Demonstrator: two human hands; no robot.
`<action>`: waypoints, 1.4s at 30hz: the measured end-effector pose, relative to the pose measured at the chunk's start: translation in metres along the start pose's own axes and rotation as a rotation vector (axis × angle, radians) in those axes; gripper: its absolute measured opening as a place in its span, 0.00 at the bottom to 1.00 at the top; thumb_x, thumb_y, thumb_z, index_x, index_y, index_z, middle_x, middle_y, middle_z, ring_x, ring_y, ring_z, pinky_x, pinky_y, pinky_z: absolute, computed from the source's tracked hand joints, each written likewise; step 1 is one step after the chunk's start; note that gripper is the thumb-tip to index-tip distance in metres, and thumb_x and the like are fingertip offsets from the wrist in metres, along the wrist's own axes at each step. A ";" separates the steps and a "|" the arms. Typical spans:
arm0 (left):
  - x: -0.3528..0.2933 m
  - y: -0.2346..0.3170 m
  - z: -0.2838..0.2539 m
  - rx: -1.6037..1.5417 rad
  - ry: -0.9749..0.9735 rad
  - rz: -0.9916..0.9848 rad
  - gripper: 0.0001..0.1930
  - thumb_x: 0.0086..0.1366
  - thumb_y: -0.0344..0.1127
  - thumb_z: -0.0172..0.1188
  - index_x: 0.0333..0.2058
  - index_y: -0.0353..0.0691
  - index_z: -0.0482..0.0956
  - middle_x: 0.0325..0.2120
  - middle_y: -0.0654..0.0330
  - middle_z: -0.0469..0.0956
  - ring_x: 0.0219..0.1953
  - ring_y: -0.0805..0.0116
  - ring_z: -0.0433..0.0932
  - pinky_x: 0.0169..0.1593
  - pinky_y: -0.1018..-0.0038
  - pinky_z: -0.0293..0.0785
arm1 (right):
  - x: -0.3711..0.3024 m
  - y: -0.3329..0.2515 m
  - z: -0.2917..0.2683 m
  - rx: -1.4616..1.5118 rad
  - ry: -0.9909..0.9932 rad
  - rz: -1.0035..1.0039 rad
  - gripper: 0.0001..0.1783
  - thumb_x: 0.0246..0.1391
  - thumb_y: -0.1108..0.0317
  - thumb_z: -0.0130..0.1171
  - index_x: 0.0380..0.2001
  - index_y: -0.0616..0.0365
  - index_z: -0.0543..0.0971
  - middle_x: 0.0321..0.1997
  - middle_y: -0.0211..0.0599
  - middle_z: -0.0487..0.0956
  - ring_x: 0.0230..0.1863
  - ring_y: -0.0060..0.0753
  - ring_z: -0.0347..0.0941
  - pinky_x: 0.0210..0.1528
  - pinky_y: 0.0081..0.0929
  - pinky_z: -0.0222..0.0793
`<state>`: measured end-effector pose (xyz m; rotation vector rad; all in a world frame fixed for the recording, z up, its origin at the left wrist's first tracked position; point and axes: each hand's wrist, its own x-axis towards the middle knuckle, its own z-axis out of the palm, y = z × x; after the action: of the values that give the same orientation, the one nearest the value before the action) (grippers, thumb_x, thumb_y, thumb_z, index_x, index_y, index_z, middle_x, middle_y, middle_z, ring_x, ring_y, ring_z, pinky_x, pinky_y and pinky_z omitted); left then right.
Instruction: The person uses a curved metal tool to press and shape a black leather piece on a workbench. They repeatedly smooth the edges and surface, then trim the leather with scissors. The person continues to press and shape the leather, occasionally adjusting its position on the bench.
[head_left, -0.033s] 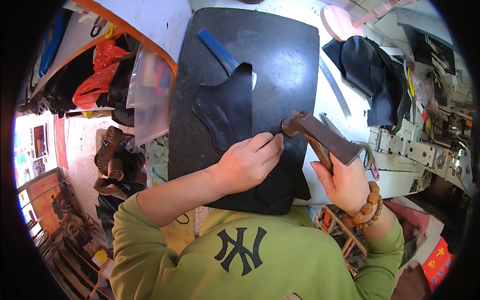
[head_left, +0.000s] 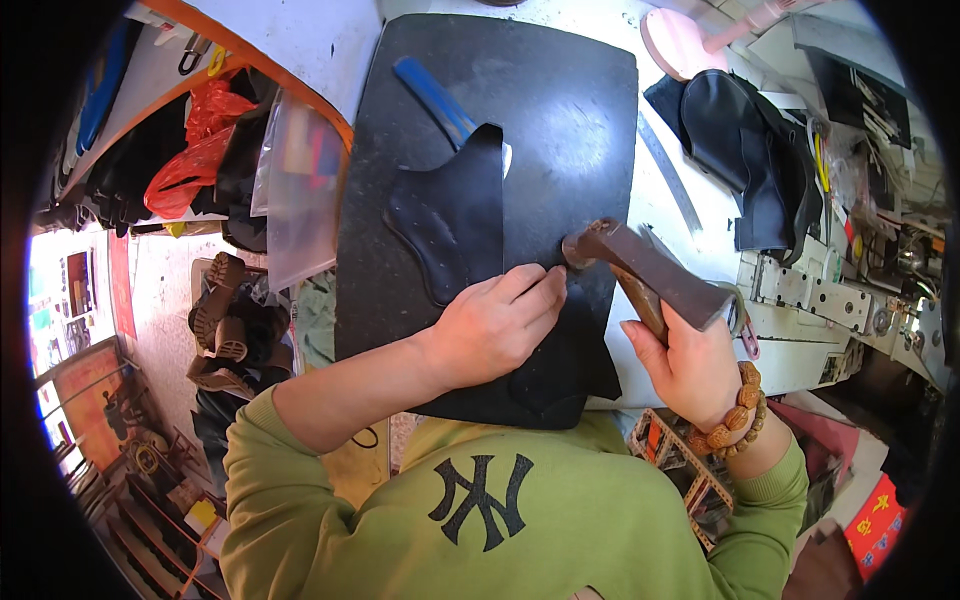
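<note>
Mid-right: gripping hammer (head_left: 660, 271) by handle with curled right hand (head_left: 690, 365); likely head-heavy | near centre: resting bunched left hand (head_left: 500, 325) at black leather panel (head_left: 455, 215), cannot tell if pinching; probably supple, best held by edges

Small workshop, leather or shoe work by the look of it. Evidence: black mat (head_left: 560, 110) on a white surface (head_left: 715, 210), 1 dark leather-like piece (head_left: 455, 210) lying on the mat, 1 hammer (head_left: 655, 268) over it. Right of the mat: metal ruler (head_left: 668, 170), heap of black leather-like material (head_left: 735, 130). Metal machine (head_left: 815, 300) farther right, type unclear. Left: brown footwear (head_left: 212, 310) with treaded sole, red plastic bag (head_left: 185, 170) among crammed stock.
</note>
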<state>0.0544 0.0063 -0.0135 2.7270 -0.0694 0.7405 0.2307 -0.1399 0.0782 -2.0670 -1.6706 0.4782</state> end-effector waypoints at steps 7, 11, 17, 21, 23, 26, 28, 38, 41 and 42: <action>0.000 0.002 -0.002 -0.008 -0.006 -0.024 0.17 0.46 0.29 0.58 0.37 0.29 0.80 0.44 0.54 0.75 0.44 0.63 0.74 0.42 0.76 0.77 | -0.001 -0.001 -0.001 -0.019 -0.086 0.035 0.17 0.55 0.67 0.62 0.46 0.61 0.75 0.20 0.43 0.75 0.18 0.49 0.72 0.22 0.38 0.68; 0.000 0.004 -0.002 -0.034 0.003 -0.051 0.18 0.45 0.28 0.59 0.37 0.29 0.80 0.43 0.54 0.75 0.43 0.62 0.75 0.43 0.73 0.77 | -0.001 -0.002 -0.002 -0.027 0.071 -0.093 0.18 0.55 0.67 0.62 0.48 0.61 0.75 0.20 0.43 0.76 0.18 0.50 0.73 0.22 0.38 0.69; -0.001 0.004 -0.003 -0.015 -0.006 -0.053 0.16 0.47 0.30 0.59 0.37 0.31 0.80 0.40 0.55 0.74 0.42 0.63 0.75 0.42 0.70 0.74 | 0.001 -0.011 -0.004 -0.015 -0.059 0.021 0.18 0.55 0.68 0.62 0.48 0.59 0.75 0.26 0.43 0.77 0.19 0.49 0.72 0.21 0.39 0.66; -0.002 0.007 -0.005 0.002 -0.017 -0.060 0.15 0.47 0.31 0.59 0.36 0.34 0.80 0.38 0.57 0.74 0.41 0.64 0.74 0.41 0.70 0.72 | 0.000 -0.015 -0.010 0.090 0.063 -0.055 0.17 0.52 0.72 0.63 0.46 0.66 0.77 0.30 0.47 0.79 0.24 0.51 0.74 0.26 0.37 0.70; -0.003 0.008 -0.006 0.002 -0.031 -0.072 0.14 0.47 0.31 0.59 0.35 0.35 0.80 0.37 0.57 0.74 0.40 0.64 0.74 0.40 0.70 0.72 | -0.001 -0.014 -0.008 0.063 0.079 -0.094 0.14 0.54 0.70 0.62 0.43 0.66 0.78 0.28 0.47 0.78 0.23 0.51 0.73 0.25 0.39 0.69; -0.004 0.007 -0.005 0.023 -0.047 -0.080 0.12 0.48 0.30 0.60 0.34 0.35 0.79 0.37 0.58 0.74 0.38 0.64 0.74 0.38 0.71 0.71 | -0.003 -0.011 -0.003 0.019 -0.077 0.085 0.12 0.57 0.64 0.61 0.39 0.62 0.78 0.22 0.45 0.76 0.20 0.51 0.72 0.22 0.41 0.66; -0.006 0.008 -0.005 0.013 -0.050 -0.075 0.11 0.48 0.30 0.61 0.33 0.35 0.79 0.36 0.57 0.74 0.37 0.64 0.75 0.37 0.71 0.72 | -0.006 -0.010 -0.002 0.018 -0.070 0.036 0.12 0.56 0.65 0.61 0.39 0.62 0.78 0.23 0.45 0.77 0.20 0.51 0.72 0.23 0.42 0.66; -0.011 0.027 -0.017 0.106 -0.015 -0.129 0.14 0.51 0.29 0.63 0.37 0.30 0.79 0.39 0.55 0.74 0.40 0.61 0.75 0.39 0.68 0.74 | -0.002 -0.010 0.004 0.105 0.023 0.053 0.10 0.55 0.67 0.61 0.39 0.60 0.79 0.21 0.47 0.77 0.20 0.53 0.73 0.23 0.42 0.68; -0.016 0.035 -0.022 0.170 -0.013 -0.235 0.16 0.51 0.32 0.65 0.41 0.36 0.80 0.39 0.59 0.73 0.40 0.62 0.73 0.44 0.65 0.68 | -0.003 -0.010 0.008 0.149 0.223 -0.155 0.12 0.56 0.67 0.61 0.41 0.63 0.78 0.21 0.46 0.77 0.21 0.52 0.74 0.23 0.41 0.68; -0.017 0.036 -0.021 0.173 0.003 -0.259 0.17 0.51 0.32 0.65 0.41 0.37 0.80 0.38 0.60 0.73 0.41 0.62 0.73 0.44 0.65 0.66 | -0.006 -0.012 0.009 0.060 0.154 -0.140 0.12 0.56 0.67 0.60 0.39 0.64 0.77 0.20 0.46 0.77 0.21 0.53 0.74 0.23 0.42 0.69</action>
<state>0.0246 -0.0214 0.0055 2.8205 0.3580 0.7030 0.2150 -0.1423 0.0768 -1.8783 -1.6744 0.3108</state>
